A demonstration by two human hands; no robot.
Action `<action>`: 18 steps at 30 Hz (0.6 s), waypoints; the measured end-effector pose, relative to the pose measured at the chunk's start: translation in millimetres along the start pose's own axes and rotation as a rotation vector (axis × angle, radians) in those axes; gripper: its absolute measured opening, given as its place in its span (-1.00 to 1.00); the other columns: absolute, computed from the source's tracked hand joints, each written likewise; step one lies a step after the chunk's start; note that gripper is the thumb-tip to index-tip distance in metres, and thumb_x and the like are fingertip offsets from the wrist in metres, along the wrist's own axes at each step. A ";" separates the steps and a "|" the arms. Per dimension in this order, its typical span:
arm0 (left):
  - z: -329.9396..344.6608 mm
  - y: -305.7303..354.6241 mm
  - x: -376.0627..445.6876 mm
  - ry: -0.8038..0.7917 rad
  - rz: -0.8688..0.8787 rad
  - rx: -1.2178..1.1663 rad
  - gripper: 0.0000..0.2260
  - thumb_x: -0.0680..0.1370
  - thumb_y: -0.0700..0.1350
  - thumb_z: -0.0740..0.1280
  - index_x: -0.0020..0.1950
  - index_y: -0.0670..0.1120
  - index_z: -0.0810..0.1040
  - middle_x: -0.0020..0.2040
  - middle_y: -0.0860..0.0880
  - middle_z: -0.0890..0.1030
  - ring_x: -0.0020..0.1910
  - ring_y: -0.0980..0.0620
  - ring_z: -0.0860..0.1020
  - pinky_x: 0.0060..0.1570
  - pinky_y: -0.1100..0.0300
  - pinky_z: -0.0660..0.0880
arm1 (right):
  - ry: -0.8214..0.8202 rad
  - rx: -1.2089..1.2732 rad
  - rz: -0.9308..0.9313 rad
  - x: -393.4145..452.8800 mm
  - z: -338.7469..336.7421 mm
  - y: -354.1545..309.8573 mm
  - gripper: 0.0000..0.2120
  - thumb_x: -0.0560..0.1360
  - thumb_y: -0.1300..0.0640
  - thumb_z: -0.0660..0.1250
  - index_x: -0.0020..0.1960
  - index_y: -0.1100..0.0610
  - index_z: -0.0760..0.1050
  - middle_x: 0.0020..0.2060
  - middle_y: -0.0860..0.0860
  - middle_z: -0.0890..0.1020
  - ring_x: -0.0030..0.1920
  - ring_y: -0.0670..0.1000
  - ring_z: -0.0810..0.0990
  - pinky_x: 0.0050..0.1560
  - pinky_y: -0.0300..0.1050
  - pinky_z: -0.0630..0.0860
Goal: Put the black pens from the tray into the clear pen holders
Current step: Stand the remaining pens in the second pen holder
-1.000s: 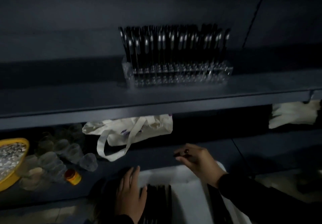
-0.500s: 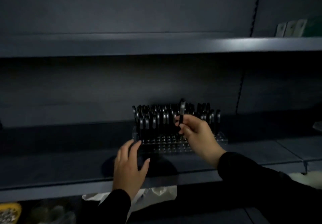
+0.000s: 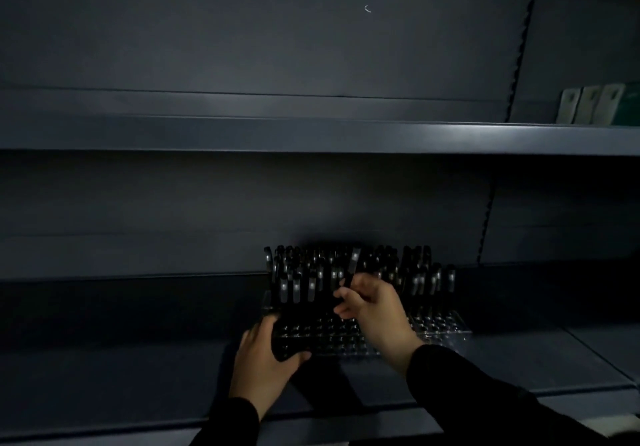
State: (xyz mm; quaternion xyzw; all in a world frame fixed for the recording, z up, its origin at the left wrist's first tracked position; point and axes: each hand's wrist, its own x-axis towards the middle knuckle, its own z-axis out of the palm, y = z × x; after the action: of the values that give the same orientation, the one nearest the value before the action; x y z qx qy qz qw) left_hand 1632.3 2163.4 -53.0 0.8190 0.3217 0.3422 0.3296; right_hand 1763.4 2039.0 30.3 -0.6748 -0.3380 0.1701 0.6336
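Right hand pinching one black pen with curled fingers, holding it upright over the middle of the clear pen holder, among the many other black pens standing in it. Left hand curled round the holder's near left corner, thumb on its front wall. Holder sitting on a dark shelf, with some pale packs on the next shelf up, far to the holder's right.

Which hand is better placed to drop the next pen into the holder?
The right hand. It already pinches a black pen upright over the clear plastic pen holder, while the left hand grips the holder's front left corner, probably steadying it.
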 end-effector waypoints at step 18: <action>-0.5 -4.0 3.9 -0.030 0.017 -0.018 -0.37 0.25 0.13 0.54 0.24 0.21 0.35 0.06 0.23 0.42 0.21 0.12 0.39 0.18 0.22 0.38 | 0.014 -0.078 -0.122 -0.2 26.0 -11.1 -0.84 0.53 0.27 0.32 -0.22 0.18 0.43 -0.36 0.02 0.50 -0.37 -0.07 0.56 -0.30 -0.24 0.52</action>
State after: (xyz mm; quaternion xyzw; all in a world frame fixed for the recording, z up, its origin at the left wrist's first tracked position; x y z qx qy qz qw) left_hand 1632.8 2168.8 -54.4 0.8237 0.3065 0.3355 0.3391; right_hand 1743.5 2057.7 37.3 -0.6783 -0.3802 0.1132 0.6185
